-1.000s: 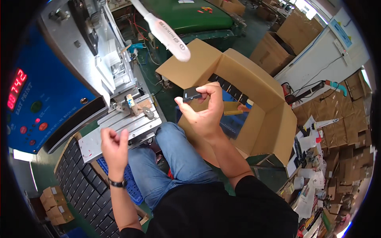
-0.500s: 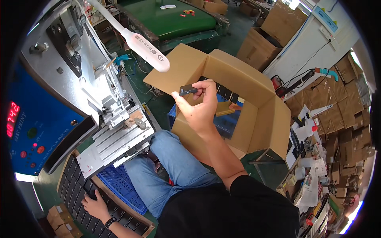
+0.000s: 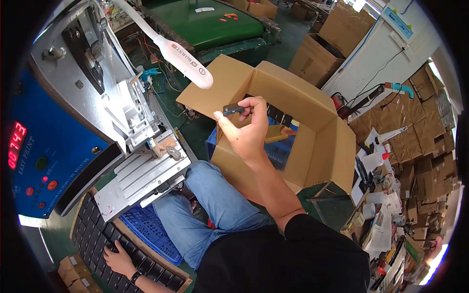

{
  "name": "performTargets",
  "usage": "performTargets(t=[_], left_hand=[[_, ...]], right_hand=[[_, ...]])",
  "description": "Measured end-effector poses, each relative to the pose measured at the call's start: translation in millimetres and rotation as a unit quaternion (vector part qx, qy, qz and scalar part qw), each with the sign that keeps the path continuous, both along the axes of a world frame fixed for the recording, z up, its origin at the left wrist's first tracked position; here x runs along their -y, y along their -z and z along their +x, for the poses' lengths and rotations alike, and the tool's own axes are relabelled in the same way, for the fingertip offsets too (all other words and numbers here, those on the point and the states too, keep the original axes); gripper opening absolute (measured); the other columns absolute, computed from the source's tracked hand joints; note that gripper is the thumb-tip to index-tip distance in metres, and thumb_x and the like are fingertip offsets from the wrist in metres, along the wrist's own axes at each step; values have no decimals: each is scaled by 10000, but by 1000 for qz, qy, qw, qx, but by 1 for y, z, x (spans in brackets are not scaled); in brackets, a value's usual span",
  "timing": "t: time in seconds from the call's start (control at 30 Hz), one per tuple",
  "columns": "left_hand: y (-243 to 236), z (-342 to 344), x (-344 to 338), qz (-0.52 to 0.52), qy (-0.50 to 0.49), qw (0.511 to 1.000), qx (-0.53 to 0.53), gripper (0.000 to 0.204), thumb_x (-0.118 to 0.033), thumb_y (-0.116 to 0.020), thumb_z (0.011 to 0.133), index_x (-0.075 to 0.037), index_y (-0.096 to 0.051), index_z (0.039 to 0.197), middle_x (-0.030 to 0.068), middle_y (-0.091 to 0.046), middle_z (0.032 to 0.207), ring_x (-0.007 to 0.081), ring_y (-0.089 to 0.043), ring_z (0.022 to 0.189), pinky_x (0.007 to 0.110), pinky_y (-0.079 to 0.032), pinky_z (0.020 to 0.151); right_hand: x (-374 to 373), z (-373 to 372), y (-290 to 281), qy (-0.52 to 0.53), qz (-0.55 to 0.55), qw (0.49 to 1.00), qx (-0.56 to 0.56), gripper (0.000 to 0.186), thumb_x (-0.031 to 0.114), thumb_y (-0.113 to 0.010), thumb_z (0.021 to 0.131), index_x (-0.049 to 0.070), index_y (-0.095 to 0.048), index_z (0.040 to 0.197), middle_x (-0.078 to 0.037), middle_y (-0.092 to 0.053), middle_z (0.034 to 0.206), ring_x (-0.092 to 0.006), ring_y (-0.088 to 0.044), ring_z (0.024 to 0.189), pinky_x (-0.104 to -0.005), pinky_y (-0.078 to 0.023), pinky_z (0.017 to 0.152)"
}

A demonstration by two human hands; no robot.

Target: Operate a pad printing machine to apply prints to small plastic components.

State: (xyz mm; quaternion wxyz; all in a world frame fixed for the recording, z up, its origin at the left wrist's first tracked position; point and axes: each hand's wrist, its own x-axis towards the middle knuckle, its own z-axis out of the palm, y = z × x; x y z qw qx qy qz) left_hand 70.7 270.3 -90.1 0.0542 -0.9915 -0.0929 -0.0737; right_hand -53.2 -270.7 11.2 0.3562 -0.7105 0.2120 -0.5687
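While we sit at the printing machine (image 3: 53, 146), the scene reads as follows.
Right hand: our right hand (image 3: 244, 134) is raised over the open cardboard box (image 3: 317, 146), fingers pinched shut around a small dark flat part (image 3: 233, 109).
Part: it sits at our fingertips, just above the box's near flap and below the white lamp head (image 3: 188, 61).
Left hand: our left hand (image 3: 117, 261) lies low and far from the box, fingers spread flat on a tray of dark parts (image 3: 93, 244); it grips nothing.
Box: more dark pieces lie inside it.
Beside the tray: a blue plastic crate (image 3: 146, 232) sits under our knee.
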Motion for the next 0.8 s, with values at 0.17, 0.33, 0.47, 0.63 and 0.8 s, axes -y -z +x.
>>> performTargets(t=[0.17, 0.33, 0.47, 0.63, 0.8], left_hand=[[7, 6, 14, 17, -12, 999, 25, 555, -468, -685, 1011, -9, -667, 1323, 233, -680, 1213, 367, -672, 1045, 468, -558, 898], [53, 28, -48, 0, 47, 994, 95, 473, -442, -728, 976, -77, -716, 1276, 187, -717, 1138, 334, -685, 961, 477, -552, 818], [88, 55, -76, -75, 100, 983, 137, 538, -587, -741, 910, -143, -783, 1212, 202, -737, 1128, 425, -686, 945, 605, -545, 786], [76, 65, -79, -105, 99, 986, 81, 533, -582, -740, 910, -102, -775, 1139, 262, -720, 1125, 452, -678, 944, 586, -548, 791], [32, 41, -42, -120, 21, 992, 18, 590, -575, -732, 922, -48, -728, 1188, 292, -707, 1134, 480, -673, 972, 577, -547, 857]], right_hand=[[24, -21, 10, 45, -36, 995, -80, 434, 98, -878, 793, 66, -547, 1072, -58, -574, 940, -165, -520, 779, -292, -478, 728], [102, -89, 69, 141, -22, 946, -290, 373, 237, -841, 837, 58, -555, 996, -106, -620, 812, -242, -586, 700, -360, -511, 676], [195, -164, 143, 267, 113, 887, -359, 373, 359, -742, 902, 34, -613, 1032, -161, -686, 869, -376, -690, 785, -460, -563, 719], [238, -192, 178, 352, 163, 800, -457, 398, 401, -686, 939, 29, -643, 1073, -197, -715, 943, -422, -725, 874, -486, -584, 781], [251, -177, 198, 352, 117, 772, -516, 405, 409, -644, 973, 20, -646, 1085, -228, -719, 1022, -447, -730, 933, -512, -587, 815]])
